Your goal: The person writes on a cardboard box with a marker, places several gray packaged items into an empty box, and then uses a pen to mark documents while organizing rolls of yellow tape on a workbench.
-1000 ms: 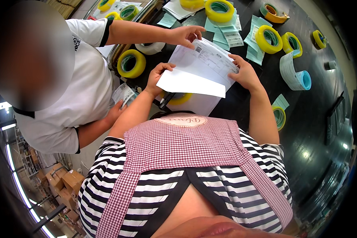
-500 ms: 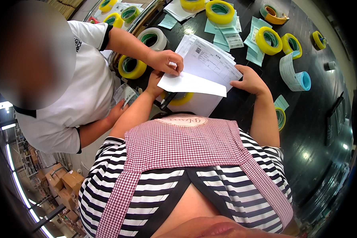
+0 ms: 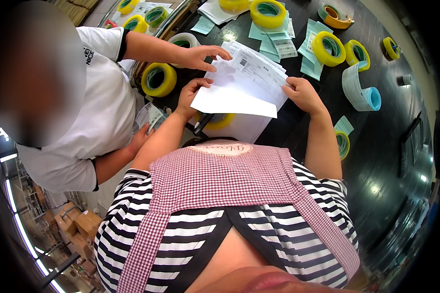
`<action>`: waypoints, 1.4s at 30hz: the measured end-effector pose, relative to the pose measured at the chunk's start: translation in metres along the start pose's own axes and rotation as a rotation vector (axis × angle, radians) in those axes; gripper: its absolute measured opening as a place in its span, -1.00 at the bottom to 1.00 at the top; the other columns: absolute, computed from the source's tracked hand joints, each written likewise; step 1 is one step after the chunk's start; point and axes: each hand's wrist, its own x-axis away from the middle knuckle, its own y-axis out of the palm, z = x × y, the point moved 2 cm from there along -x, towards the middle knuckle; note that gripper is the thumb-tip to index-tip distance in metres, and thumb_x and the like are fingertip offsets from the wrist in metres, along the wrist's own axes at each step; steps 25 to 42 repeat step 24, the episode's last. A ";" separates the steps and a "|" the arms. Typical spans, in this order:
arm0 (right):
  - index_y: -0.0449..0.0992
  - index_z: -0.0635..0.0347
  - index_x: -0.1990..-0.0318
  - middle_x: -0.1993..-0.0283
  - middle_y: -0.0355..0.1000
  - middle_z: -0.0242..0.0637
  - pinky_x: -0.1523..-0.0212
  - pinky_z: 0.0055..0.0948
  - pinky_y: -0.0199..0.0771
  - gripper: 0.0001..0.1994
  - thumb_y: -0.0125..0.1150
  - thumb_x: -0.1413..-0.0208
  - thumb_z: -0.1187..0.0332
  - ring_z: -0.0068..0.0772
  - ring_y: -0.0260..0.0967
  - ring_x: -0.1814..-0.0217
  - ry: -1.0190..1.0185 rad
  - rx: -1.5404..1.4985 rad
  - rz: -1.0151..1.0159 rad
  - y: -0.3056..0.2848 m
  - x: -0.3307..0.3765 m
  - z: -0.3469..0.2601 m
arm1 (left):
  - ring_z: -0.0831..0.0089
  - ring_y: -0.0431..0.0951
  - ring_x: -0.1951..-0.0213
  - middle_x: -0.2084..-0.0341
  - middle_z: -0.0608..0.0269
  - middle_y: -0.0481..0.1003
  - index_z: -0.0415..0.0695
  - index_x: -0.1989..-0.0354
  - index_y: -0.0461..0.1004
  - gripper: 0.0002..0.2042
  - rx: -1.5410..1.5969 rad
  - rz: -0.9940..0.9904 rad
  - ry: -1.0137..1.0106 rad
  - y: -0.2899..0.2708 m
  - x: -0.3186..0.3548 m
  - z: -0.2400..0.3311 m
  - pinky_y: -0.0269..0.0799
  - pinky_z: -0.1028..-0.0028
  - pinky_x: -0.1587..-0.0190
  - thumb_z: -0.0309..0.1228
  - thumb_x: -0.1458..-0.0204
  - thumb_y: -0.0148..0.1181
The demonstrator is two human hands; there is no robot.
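A stack of printed paper sheets [image 3: 260, 69] lies fanned out in front of me. The near edge of its top sheet curls up as a blank white flap [image 3: 234, 101]. My left hand [image 3: 190, 96] grips the left edge of the sheets, fingers bent round it. On the right edge, my right hand [image 3: 303, 95] pinches the sheets between thumb and fingers. A co-worker's hand [image 3: 204, 57] reaches over the stack's upper left corner with fingers spread. Below the flap, a black pen [image 3: 202, 124] lies beside a partly covered yellow tape roll [image 3: 221, 121].
The co-worker stands at my left, other hand by a printed slip [image 3: 152, 116]. Tape rolls [image 3: 159, 79] lie about the black table [image 3: 371, 161]. Further back are pale green label slips [image 3: 284, 48], a curled label roll [image 3: 371, 99] and an orange tape dispenser [image 3: 336, 18].
The co-worker's upper hand has opened from a pinch and moved up and left off the white flap. My left hand's fingers now show at the paper's edge. My right hand still holds the sheets.
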 end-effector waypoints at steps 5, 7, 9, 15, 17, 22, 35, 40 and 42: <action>0.39 0.33 0.45 -0.08 0.51 -0.13 -0.09 -0.41 0.31 -0.81 0.29 0.12 0.44 -0.46 0.35 0.02 -0.169 -0.291 -0.083 0.002 0.010 -0.010 | 0.42 0.49 0.02 -0.01 0.14 0.47 -0.14 0.23 0.49 -0.90 -0.078 0.016 0.042 0.005 0.003 0.006 0.43 0.47 -0.07 -0.60 -0.11 0.18; 0.46 0.36 0.41 -0.07 0.54 -0.16 -0.11 -0.37 0.36 -0.82 0.30 0.11 0.43 -0.38 0.41 0.00 -0.248 -0.368 -0.158 0.001 0.014 -0.018 | 0.38 0.50 0.01 -0.05 0.11 0.44 -0.14 0.23 0.50 -0.87 -0.108 0.030 0.059 0.003 0.003 0.006 0.44 0.45 -0.09 -0.61 -0.07 0.22; 0.48 0.31 0.42 -0.10 0.55 -0.19 -0.14 -0.35 0.38 -0.86 0.32 0.12 0.48 -0.34 0.45 -0.05 -0.334 -0.445 -0.242 0.003 0.014 -0.023 | 0.39 0.46 -0.05 -0.12 0.10 0.40 -0.13 0.21 0.47 -0.90 -0.196 0.006 0.121 0.001 0.001 0.004 0.38 0.45 -0.13 -0.58 -0.14 0.16; 0.50 0.23 0.41 -0.12 0.55 -0.23 -0.16 -0.40 0.38 -0.91 0.31 0.08 0.50 -0.36 0.46 -0.12 -0.391 -0.339 -0.502 0.019 0.023 -0.049 | 0.38 0.43 -0.09 -0.12 0.13 0.41 -0.09 0.18 0.38 -0.93 0.045 -0.095 -0.008 -0.006 -0.004 -0.002 0.32 0.37 -0.19 -0.50 -0.20 0.08; 0.53 0.22 0.39 -0.11 0.56 -0.24 -0.17 -0.39 0.37 -0.90 0.32 0.06 0.46 -0.33 0.45 -0.13 -0.382 -0.266 -0.553 0.026 0.023 -0.051 | 0.37 0.44 -0.06 -0.06 0.14 0.45 -0.10 0.16 0.37 -0.91 0.186 -0.096 -0.091 -0.006 -0.006 -0.001 0.31 0.36 -0.20 -0.49 -0.19 0.08; 0.62 0.17 0.27 -0.09 0.57 -0.25 -0.23 -0.25 0.34 -0.76 0.42 0.00 0.23 -0.25 0.44 -0.16 -0.368 -0.294 -0.656 0.038 0.024 -0.051 | 0.40 0.51 0.07 0.14 0.14 0.52 -0.15 0.22 0.37 -0.91 -0.034 -0.006 0.132 0.012 -0.004 0.017 0.45 0.39 -0.06 -0.55 -0.14 0.12; 0.65 0.12 0.21 -0.08 0.57 -0.23 -0.27 -0.12 0.30 -0.65 0.44 0.00 0.05 -0.19 0.43 -0.19 -0.373 -0.323 -0.652 0.039 0.024 -0.047 | 0.35 0.50 0.00 0.11 0.16 0.52 -0.14 -0.04 0.31 -0.69 -0.174 -0.106 0.057 0.007 -0.001 0.020 0.23 0.34 -0.27 -0.52 -0.12 0.17; 0.65 0.12 0.21 -0.08 0.57 -0.23 -0.27 -0.12 0.30 -0.65 0.44 0.00 0.05 -0.19 0.43 -0.19 -0.373 -0.323 -0.652 0.039 0.024 -0.047 | 0.35 0.50 0.00 0.11 0.16 0.52 -0.14 -0.04 0.31 -0.69 -0.174 -0.106 0.057 0.007 -0.001 0.020 0.23 0.34 -0.27 -0.52 -0.12 0.17; 0.65 0.12 0.21 -0.08 0.57 -0.23 -0.27 -0.12 0.30 -0.65 0.44 0.00 0.05 -0.19 0.43 -0.19 -0.373 -0.323 -0.652 0.039 0.024 -0.047 | 0.35 0.50 0.00 0.11 0.16 0.52 -0.14 -0.04 0.31 -0.69 -0.174 -0.106 0.057 0.007 -0.001 0.020 0.23 0.34 -0.27 -0.52 -0.12 0.17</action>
